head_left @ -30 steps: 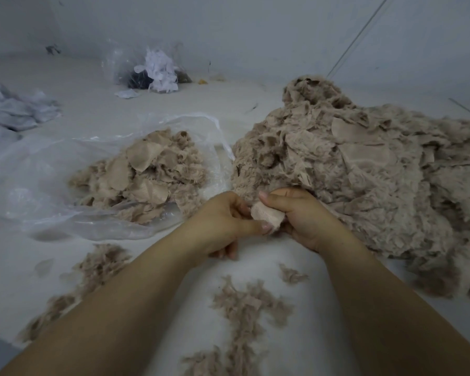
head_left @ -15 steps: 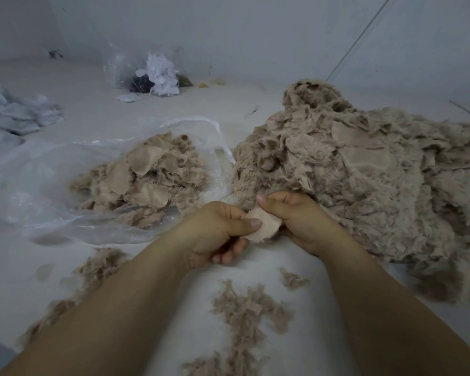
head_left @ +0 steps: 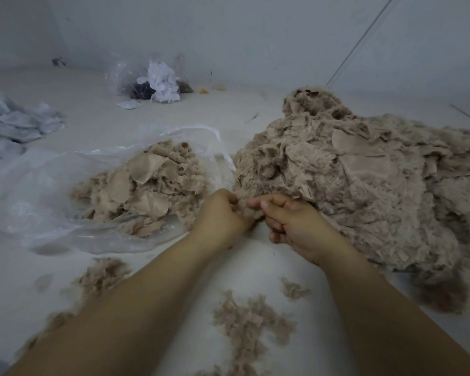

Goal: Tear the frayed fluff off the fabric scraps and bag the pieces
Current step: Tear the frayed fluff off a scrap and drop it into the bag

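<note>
Before the pile (head_left: 364, 185), hands (head_left: 251, 215) pinching scrap (head_left: 251, 211)

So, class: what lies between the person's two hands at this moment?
In the head view, a small fluffy fabric scrap sits between the left hand and right hand, pinched by both, in front of the big scrap pile.

- Two bare forearms enter from six o'clock, with no sleeves, watch or bands on them.
- The left hand (head_left: 220, 215) wears no glove or ring.
- The right hand (head_left: 291, 223) is ungloved too, its fingernails (head_left: 264, 204) short and unpainted.
</note>
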A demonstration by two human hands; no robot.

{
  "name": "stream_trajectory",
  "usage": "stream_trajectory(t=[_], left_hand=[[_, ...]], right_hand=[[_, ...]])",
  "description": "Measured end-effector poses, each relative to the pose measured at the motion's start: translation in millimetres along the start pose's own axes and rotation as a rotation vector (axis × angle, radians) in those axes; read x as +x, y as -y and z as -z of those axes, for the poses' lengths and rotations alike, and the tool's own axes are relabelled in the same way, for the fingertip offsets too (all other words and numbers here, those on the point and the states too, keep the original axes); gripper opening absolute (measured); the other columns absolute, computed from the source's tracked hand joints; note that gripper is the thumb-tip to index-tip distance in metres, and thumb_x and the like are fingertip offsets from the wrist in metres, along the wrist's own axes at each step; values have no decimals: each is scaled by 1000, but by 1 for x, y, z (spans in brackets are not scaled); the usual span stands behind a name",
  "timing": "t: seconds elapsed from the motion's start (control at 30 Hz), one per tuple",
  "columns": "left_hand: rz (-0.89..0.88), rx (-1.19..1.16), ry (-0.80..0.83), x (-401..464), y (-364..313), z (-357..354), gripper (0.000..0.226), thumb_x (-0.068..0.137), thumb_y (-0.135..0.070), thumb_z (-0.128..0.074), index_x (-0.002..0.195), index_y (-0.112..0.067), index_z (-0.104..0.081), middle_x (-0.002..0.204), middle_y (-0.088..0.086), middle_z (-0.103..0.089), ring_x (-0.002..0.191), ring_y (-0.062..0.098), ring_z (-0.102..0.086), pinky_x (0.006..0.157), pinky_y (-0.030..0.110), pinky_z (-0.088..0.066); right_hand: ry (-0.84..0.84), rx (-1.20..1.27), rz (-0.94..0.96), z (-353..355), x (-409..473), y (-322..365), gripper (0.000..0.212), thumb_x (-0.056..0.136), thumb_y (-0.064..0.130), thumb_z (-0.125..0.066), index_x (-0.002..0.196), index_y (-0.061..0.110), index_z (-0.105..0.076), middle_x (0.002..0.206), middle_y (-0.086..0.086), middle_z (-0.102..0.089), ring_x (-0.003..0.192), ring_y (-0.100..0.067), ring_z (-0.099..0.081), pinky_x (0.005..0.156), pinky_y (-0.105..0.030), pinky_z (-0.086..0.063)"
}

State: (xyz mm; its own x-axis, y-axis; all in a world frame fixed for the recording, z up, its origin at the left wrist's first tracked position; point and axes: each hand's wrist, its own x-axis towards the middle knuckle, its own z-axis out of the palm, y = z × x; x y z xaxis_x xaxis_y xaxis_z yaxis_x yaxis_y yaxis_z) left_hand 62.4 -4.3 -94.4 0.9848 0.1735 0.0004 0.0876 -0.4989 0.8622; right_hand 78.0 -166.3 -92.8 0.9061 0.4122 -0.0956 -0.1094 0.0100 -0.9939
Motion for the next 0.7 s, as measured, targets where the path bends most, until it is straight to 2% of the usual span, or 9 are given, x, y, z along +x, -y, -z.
stream_trajectory(t=[0.03, 0.1, 0.17, 0.27, 0.37, 0.43, 0.6, 0.7], left_hand=[[-56, 128, -19, 1, -1, -2, 25, 79, -19, -77, 89, -5, -58, 69, 11, -58, 52, 26, -57, 38, 32, -45], [-126, 188, -53, 3, 0, -4, 24, 84, -15, -69, 76, 4, -57, 58, 9, -51, 50, 25, -52, 45, 40, -48], [-132, 132, -72, 0, 2, -4, 26, 87, -12, -66, 72, 7, -56, 52, 9, -49, 45, 23, -47, 44, 35, -44], [-142, -53, -62, -15, 6, -1, 20, 89, -14, -70, 72, -6, -62, 46, -6, -53, 38, 7, -46, 40, 21, -35], [-176, -255, -41, -26, 5, 1, 21, 91, -14, -69, 72, -8, -64, 41, -10, -51, 35, 2, -42, 38, 16, -34], [-220, -331, -87, -29, 0, 1, 22, 92, -13, -67, 71, -7, -65, 43, -11, -49, 38, 2, -40, 42, 16, -34], [-317, -393, -258, -34, -5, 3, 31, 95, -14, -63, 65, -4, -60, 47, -12, -45, 44, 2, -37, 46, 16, -34], [-300, -457, -321, -32, -4, 8, 35, 97, -16, -60, 63, -12, -55, 50, -9, -44, 47, 6, -37, 49, 23, -36]], right_hand=[[10, 4, 0, 0, 0, 0, 27, 104, 17, -46, 103, 22, -73, 53, 8, -38, 50, -4, -37, 52, -19, -44], [36, -3, 2, 1, 0, 1, 27, 104, 16, -45, 113, 23, -69, 54, 9, -38, 51, -4, -37, 52, -19, -44], [58, -29, -3, 1, 0, 1, 28, 104, 16, -44, 117, 25, -67, 55, 10, -38, 52, -4, -37, 53, -20, -44], [57, -50, -33, 1, 2, 2, 27, 104, 18, -44, 120, 22, -66, 53, 9, -40, 50, -3, -39, 52, -20, -45], [28, -33, -69, 0, 3, 3, 24, 104, 18, -45, 117, 15, -65, 52, 8, -41, 48, -3, -39, 50, -19, -44], [23, -20, -72, -2, 3, 3, 24, 104, 19, -45, 114, 11, -66, 52, 6, -40, 47, -3, -38, 48, -18, -42], [-17, -8, -96, -4, 5, 3, 22, 103, 21, -48, 105, 6, -65, 50, 6, -38, 44, -4, -36, 45, -18, -40], [-33, -26, -120, -5, 6, 2, 18, 103, 20, -48, 99, 9, -61, 48, 7, -40, 42, -3, -38, 44, -18, -43]])
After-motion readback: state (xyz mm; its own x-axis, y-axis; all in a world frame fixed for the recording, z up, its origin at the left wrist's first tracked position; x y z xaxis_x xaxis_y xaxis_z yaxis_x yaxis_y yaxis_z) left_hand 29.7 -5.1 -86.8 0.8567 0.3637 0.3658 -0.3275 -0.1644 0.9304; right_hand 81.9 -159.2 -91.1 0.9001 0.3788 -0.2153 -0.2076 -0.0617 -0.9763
